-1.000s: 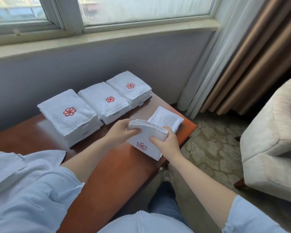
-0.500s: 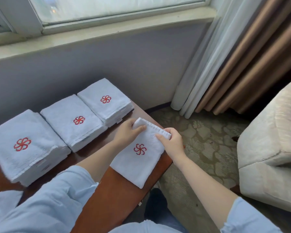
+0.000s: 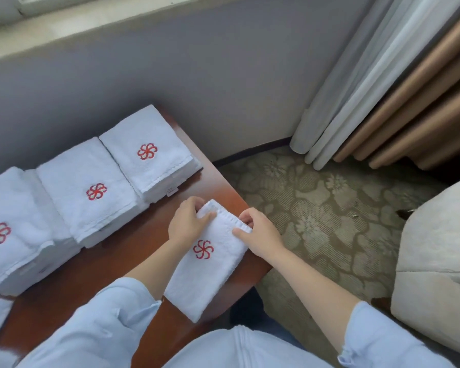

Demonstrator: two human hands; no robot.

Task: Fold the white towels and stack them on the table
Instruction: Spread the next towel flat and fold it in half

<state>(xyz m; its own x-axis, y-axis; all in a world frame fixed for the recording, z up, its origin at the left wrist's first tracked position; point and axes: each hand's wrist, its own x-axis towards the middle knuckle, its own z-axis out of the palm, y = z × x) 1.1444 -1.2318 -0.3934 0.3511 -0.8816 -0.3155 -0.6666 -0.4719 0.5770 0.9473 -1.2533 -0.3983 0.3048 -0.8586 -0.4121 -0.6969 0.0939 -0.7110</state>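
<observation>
A folded white towel (image 3: 210, 272) with a red pinwheel logo lies on the brown wooden table (image 3: 117, 266) near its right edge. My left hand (image 3: 187, 221) pinches the towel's far left corner. My right hand (image 3: 258, 235) pinches the far right corner, thumb on top. Three stacks of folded white towels with the same logo stand in a row along the wall: a far stack (image 3: 149, 152), a middle stack (image 3: 91, 189) and a near-left stack (image 3: 8, 229).
The table's right edge drops to a patterned carpet (image 3: 324, 213). A beige armchair (image 3: 436, 261) stands at the right. Curtains (image 3: 383, 88) hang in the far right corner. A grey wall runs behind the stacks.
The towel was folded over and laid flat with the logo up. My head tilted down and right, so the stacks slid left in view. Both hands stayed on the far corners.
</observation>
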